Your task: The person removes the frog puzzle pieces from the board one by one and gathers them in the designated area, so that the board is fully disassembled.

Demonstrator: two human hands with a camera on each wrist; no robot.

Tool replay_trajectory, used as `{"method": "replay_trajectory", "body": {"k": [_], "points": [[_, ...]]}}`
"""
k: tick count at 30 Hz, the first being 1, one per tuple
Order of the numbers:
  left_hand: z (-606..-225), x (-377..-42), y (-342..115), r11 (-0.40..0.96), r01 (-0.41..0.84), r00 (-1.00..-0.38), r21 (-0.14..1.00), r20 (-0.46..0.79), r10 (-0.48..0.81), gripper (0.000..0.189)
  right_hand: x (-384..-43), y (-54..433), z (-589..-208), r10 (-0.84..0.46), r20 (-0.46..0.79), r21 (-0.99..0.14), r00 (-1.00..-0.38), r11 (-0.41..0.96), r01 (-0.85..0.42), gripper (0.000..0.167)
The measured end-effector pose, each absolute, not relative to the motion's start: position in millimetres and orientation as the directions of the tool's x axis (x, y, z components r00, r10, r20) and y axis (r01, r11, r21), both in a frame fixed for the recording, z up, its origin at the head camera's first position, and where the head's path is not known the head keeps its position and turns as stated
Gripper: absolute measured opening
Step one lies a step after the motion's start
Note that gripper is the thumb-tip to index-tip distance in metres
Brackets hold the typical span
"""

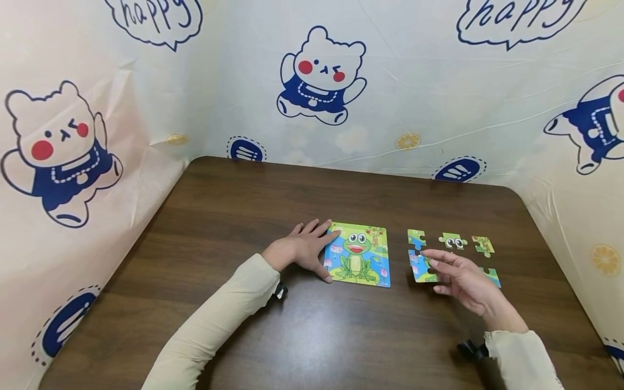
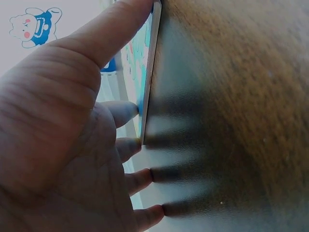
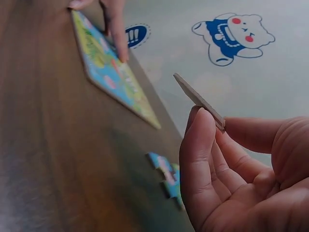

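Observation:
My left hand (image 1: 310, 249) lies with fingers spread along the left edge of a square frog puzzle (image 1: 358, 254). Its thumb and index finger touch the puzzle, while other fingertips press on the table in the left wrist view. My right hand (image 1: 465, 283) pinches a thin puzzle piece (image 3: 199, 101) between thumb and fingers, raised above the table. That piece shows mostly its grey edge and plain back; in the head view it is hard to make out. Below and beyond this hand lie loose puzzle pieces, among them a pair of eyes (image 1: 453, 241) and a blue-green piece (image 1: 422, 267).
More loose pieces lie right of the frog puzzle, including a tree piece (image 1: 483, 245) at the back and a blue corner piece (image 1: 491, 276) partly behind the right hand. The brown table (image 1: 234, 200) meets a printed cloth (image 1: 414, 97) at its back and sides.

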State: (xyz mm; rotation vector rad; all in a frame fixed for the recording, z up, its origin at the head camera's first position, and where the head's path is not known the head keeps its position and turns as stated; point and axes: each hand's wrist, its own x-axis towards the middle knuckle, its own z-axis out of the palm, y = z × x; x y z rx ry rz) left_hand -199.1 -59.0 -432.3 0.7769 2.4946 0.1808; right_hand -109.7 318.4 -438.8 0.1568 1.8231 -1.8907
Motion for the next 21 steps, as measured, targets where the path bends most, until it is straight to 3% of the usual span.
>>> {"method": "replay_trajectory", "body": {"k": [21], "points": [[-436,-200,-59,0.825,0.489,-0.701,0.283,-0.436,0.565,0.118,-97,325,-459,-0.166,-0.506,-0.858,-0.846,0.197,0.475,0.033]]}}
